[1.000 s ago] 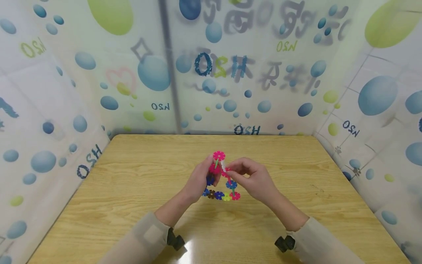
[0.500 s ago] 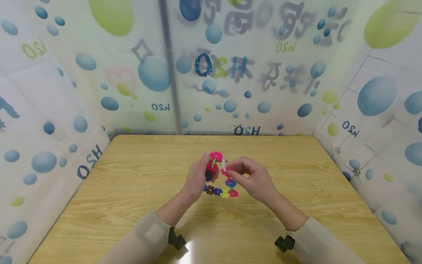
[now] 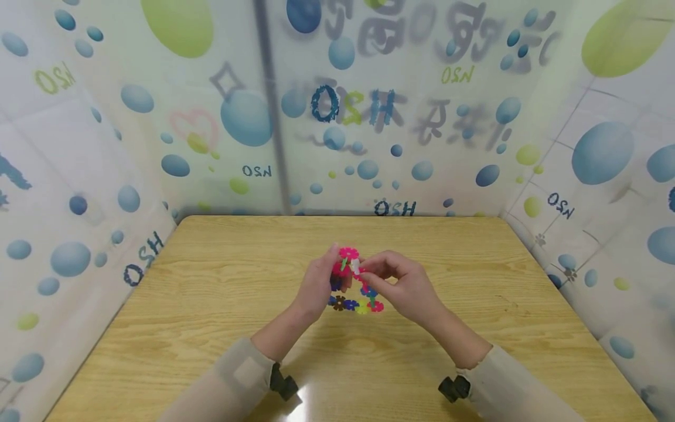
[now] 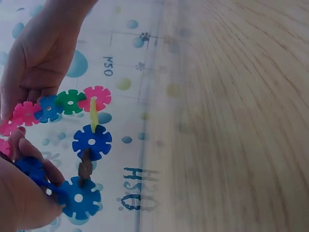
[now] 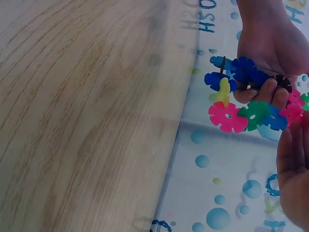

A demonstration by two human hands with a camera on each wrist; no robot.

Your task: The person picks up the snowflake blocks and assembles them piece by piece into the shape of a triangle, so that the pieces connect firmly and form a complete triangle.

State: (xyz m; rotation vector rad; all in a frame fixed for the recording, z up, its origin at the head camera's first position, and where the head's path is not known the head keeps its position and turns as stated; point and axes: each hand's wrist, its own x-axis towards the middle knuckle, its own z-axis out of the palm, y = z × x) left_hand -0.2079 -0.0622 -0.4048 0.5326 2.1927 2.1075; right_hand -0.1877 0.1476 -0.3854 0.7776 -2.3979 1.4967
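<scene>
Between both hands hangs a loop of interlocked plastic snowflake discs, in pink, blue, green, yellow, brown and white. My left hand grips the loop's left side, its fingers curled round the dark blue discs. A pink disc stands above that hand on a green one. With thumb and forefinger, my right hand pinches the loop's other end by a pink disc. The white disc at this end is right beside the upper pink disc. Below, a brown disc and a yellow disc form the near side.
A wooden table lies under the hands. Patterned sheeting with bubbles and lettering encloses its back and sides. A dark wrist device sits at the left sleeve, another device at the right.
The white disc has tilted and come closer to the upper pink disc. My left hand shifted slightly left, then back right; the loop's near side has risen a little. The right hand keeps its pinch.
</scene>
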